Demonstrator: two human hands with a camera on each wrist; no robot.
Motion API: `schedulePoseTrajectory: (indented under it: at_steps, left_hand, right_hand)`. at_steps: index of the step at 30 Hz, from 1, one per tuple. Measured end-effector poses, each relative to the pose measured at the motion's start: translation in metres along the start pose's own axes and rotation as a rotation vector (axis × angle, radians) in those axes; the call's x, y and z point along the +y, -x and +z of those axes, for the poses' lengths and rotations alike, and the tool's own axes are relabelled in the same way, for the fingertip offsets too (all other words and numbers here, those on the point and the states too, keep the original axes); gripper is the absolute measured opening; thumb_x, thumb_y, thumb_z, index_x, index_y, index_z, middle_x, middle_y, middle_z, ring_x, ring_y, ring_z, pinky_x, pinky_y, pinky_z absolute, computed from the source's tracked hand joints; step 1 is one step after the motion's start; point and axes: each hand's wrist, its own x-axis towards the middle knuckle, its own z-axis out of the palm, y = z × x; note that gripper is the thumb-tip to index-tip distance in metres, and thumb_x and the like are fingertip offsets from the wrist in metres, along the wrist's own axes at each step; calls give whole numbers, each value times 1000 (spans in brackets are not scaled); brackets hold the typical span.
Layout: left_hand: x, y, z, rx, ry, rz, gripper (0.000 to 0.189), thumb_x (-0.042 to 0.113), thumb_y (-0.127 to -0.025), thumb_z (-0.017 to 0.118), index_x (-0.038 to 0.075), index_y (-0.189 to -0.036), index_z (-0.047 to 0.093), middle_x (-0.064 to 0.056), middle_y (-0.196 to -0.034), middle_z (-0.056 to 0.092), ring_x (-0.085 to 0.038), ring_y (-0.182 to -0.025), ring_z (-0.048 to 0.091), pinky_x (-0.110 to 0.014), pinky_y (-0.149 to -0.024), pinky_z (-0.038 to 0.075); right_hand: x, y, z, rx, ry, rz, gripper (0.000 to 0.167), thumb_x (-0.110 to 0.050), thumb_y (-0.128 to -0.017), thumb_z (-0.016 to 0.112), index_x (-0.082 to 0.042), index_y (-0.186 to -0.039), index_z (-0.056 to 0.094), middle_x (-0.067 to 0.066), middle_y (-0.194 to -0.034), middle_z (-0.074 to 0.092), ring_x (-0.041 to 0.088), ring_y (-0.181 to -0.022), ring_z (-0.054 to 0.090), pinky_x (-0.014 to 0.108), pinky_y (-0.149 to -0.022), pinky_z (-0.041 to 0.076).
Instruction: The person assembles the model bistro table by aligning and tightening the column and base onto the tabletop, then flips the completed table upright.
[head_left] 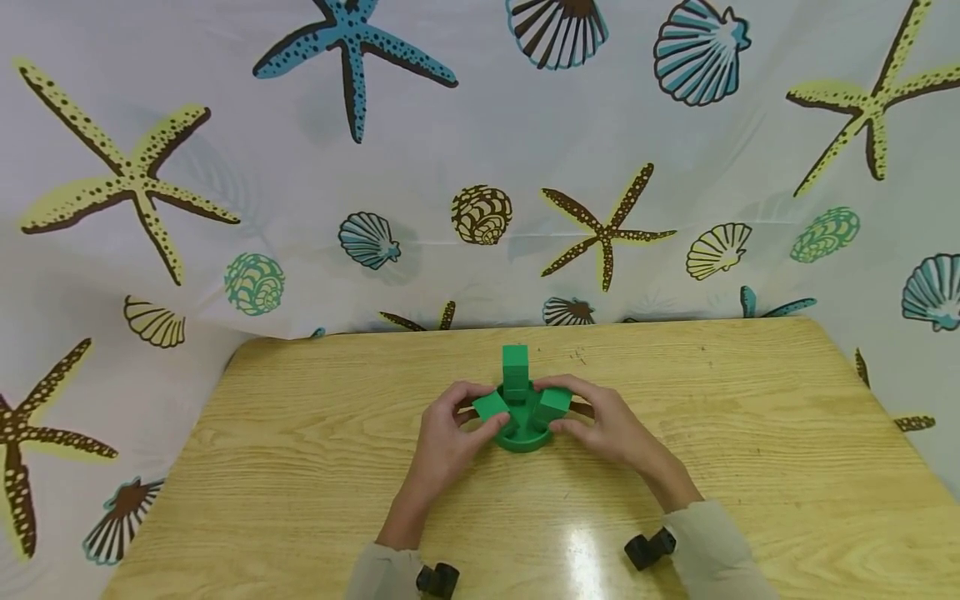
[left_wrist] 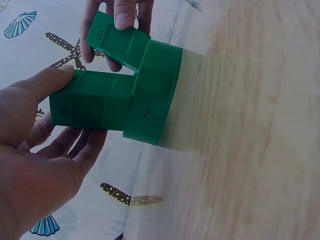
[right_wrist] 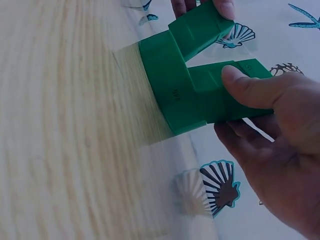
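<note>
A round green base (head_left: 522,444) stands on the wooden table, with three green blocks rising from its rim. My left hand (head_left: 447,433) grips the left block (head_left: 491,406) between thumb and fingers. On the other side, my right hand (head_left: 603,417) holds the right block (head_left: 552,405) the same way. The back block (head_left: 515,367) stands upright, untouched by either hand. In the left wrist view the left block (left_wrist: 90,100) sits against the base (left_wrist: 155,95), which bears small printed numbers. From the right wrist, the right block (right_wrist: 225,90) also meets the base (right_wrist: 167,82).
The wooden table (head_left: 315,467) extends around the base on all sides. A white cloth (head_left: 420,158) printed with starfish and shells hangs behind the table and along its sides. Black wrist devices (head_left: 649,548) show by the sleeves.
</note>
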Motion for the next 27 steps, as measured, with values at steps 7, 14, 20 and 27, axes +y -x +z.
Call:
schedulePoseTrajectory:
  at_steps: [7,14,20,27]
  left_hand:
    - [2,4,0,-10,39,-11,33,9,-91,80,1,-121,68,-13,-122,64,-30,-117,64,-44,-101,55]
    - [1,5,-3,-54,53,-13,36,7,-90,80,-2,-123,68,-14,-122,64,-30,-118,62,-39,-100,55]
    - [0,6,-9,-75,81,-1,39,2,-90,79,-5,-126,67,-15,-122,62,-32,-119,61,-37,-99,56]
    - [1,6,-6,-74,23,-9,45,12,-91,81,0,-131,66,-12,-127,63,-30,-124,60,-43,-104,53]
  right_hand:
    - [-3,4,2,27,123,-23,52,3,-87,79,-3,-136,63,9,-138,64,29,-127,60,40,-99,55]
    - [-6,7,3,46,204,-72,50,3,-84,82,-2,-131,65,11,-134,66,27,-122,64,38,-94,58]
    - [-7,4,4,32,208,-57,49,1,-85,82,-5,-131,65,9,-134,66,26,-122,64,38,-94,58]
    - [-8,6,2,30,138,30,58,1,-87,80,-11,-140,59,12,-139,61,29,-127,60,40,-97,57]
